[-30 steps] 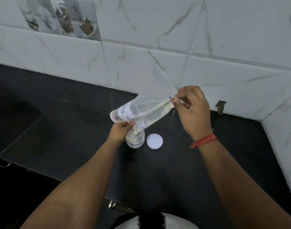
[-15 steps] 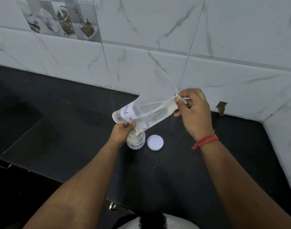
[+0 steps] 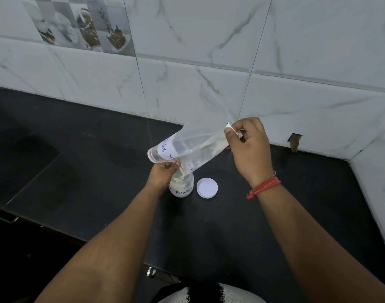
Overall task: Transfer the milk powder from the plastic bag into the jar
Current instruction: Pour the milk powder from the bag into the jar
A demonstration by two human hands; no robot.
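A clear plastic bag point(image 3: 193, 143) with a handwritten white label is tilted over a small glass jar point(image 3: 182, 186) labelled in blue, standing on the black counter. My left hand point(image 3: 162, 174) pinches the bag's open mouth just above the jar. My right hand point(image 3: 248, 147) pinches the bag's raised bottom corner, higher and to the right. Pale milk powder lies along the bag's lower fold and runs down into the jar, which holds white powder.
The jar's white lid point(image 3: 207, 187) lies upside down on the counter point(image 3: 89, 182) right of the jar. White marble tiles point(image 3: 209, 51) form the back wall and meet a side wall at the right. The counter's front edge runs below my forearms.
My right hand has shifted slightly right and a little lower with the bag's corner. The left hand stays at the jar's mouth, and powder keeps sliding down the bag.
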